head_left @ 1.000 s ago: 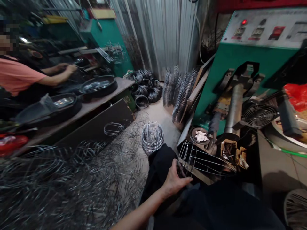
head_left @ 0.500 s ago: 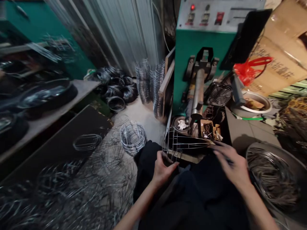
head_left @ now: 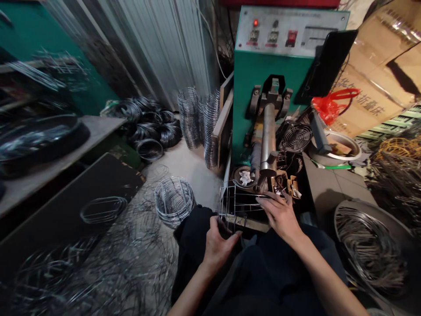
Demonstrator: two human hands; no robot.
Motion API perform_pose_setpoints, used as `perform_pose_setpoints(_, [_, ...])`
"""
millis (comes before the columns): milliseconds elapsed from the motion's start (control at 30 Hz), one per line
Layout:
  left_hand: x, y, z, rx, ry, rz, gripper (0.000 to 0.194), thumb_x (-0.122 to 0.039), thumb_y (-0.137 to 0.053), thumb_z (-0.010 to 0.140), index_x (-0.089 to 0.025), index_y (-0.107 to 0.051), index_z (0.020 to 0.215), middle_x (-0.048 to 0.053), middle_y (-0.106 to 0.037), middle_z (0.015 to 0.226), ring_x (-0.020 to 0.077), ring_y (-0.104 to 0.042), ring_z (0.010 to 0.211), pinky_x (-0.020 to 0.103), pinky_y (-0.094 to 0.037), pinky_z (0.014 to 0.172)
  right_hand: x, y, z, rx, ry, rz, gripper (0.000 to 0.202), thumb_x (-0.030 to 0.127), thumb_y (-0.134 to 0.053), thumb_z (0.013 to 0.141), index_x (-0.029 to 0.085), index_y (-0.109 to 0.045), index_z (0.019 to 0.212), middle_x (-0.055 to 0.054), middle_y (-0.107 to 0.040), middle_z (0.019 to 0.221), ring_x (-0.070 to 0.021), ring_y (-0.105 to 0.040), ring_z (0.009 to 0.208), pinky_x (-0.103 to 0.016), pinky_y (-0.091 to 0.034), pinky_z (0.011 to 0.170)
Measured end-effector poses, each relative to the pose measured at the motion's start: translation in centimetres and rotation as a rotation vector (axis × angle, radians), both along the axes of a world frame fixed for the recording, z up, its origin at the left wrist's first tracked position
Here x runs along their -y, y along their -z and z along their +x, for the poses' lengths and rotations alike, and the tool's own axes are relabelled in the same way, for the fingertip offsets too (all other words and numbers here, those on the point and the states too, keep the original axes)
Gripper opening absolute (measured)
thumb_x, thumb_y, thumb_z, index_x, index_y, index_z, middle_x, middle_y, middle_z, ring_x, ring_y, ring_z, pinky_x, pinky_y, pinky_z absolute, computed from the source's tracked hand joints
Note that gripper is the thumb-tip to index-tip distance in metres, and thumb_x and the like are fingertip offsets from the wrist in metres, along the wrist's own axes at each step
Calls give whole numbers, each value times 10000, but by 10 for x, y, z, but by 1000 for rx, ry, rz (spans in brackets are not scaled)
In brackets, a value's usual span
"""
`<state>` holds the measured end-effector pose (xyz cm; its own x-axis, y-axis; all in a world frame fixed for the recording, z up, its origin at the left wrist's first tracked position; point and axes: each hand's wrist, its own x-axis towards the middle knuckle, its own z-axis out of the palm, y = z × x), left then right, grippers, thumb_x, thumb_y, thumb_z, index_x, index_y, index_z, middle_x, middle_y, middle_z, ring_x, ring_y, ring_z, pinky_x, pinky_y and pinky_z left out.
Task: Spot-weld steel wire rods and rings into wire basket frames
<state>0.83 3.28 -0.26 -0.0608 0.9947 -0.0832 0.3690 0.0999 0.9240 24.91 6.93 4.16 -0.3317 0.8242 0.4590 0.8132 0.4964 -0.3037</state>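
A green machine [head_left: 263, 83] stands against the far side of a cramped workshop, its pale control panel [head_left: 289, 30] showing a lit red lamp. Left of the machine runs a corrugated metal wall [head_left: 164, 48], grey and dimly lit. On the concrete floor [head_left: 184, 162] at the foot of that wall, left of the machine, lie dark wire coils [head_left: 151, 127] and upright stacks of wire rings [head_left: 197, 118]. Farther left sits a wooden desk [head_left: 59, 153] (its surface blurred). Right of the machine lean cardboard boxes [head_left: 378, 74] with a red plastic bag [head_left: 332, 105] before them.
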Motion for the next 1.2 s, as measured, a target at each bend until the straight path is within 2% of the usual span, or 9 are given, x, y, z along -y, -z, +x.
perform_pose_setpoints(100, [-2, 3, -1, -11, 4, 14, 491, -415, -816, 706, -246, -390, 881, -24, -631, 703, 188, -621, 640, 297, -477, 656, -2, -3, 0, -74, -19, 51, 271, 185, -533, 1023, 284, -661, 1241, -36, -756, 1083, -243, -626, 1161, -474, -293, 1060])
perform_pose_setpoints(233, [-6, 8, -2, -24, 6, 48, 499, -442, -812, 723, -246, -382, 885, -26, -625, 713, 189, -636, 652, 307, -495, 680, -7, -5, 2, -127, -21, 62, 215, 216, -532, 1035, 270, -682, 1179, -41, -762, 1055, -241, -640, 1141, -460, -308, 1043])
perform_pose_setpoints(367, [-15, 13, -2, -28, 3, 88, 498, -470, -803, 731, -243, -398, 909, -18, -636, 741, 190, -644, 664, 297, -503, 661, -16, -1, 5, -156, -36, 96, 184, 229, -547, 1033, 260, -687, 1149, -40, -763, 1037, -243, -645, 1142, -456, -327, 1025])
perform_pose_setpoints(567, [-27, 15, 2, -47, 3, 153, 497, -488, -793, 725, -243, -396, 897, -13, -635, 723, 192, -639, 638, 277, -496, 599, -27, 6, 7, -187, -54, 116, 226, 207, -578, 1015, 279, -684, 1201, -33, -755, 1061, -239, -642, 1142, -431, -379, 977])
perform_pose_setpoints(767, [-30, 18, -1, -83, 15, 160, 494, -462, -803, 724, -246, -392, 894, -23, -635, 707, 187, -635, 619, 265, -492, 590, -32, 6, 5, -178, -35, 154, 211, 210, -585, 1014, 274, -697, 1181, -33, -759, 1054, -243, -654, 1115, -419, -363, 942])
perform_pose_setpoints(967, [-43, 25, -6, -93, 25, 177, 490, -491, -786, 731, -245, -398, 902, -9, -642, 730, 209, -661, 660, 282, -498, 613, -36, 10, -1, -165, -22, 181, 190, 197, -546, 1032, 245, -688, 1149, -48, -756, 1054, -236, -653, 1116, -414, -358, 926])
perform_pose_setpoints(1100, [-46, 24, -10, -116, 40, 179, 489, -514, -771, 737, -251, -383, 875, -14, -629, 707, 220, -669, 664, 293, -493, 618, -34, 13, -5, -232, 70, 196, 122, 254, -572, 1026, 218, -681, 1066, -71, -748, 1063, -245, -673, 1064, -401, -386, 884])
perform_pose_setpoints(1200, [-43, 16, -12, -113, 53, 132, 490, -503, -773, 728, -251, -380, 880, -16, -635, 704, 223, -676, 673, 289, -490, 613, -31, 9, 0, -281, 152, 135, 148, 322, -592, 1014, 212, -666, 946, -61, -743, 1000, -233, -688, 950, -379, -404, 853])
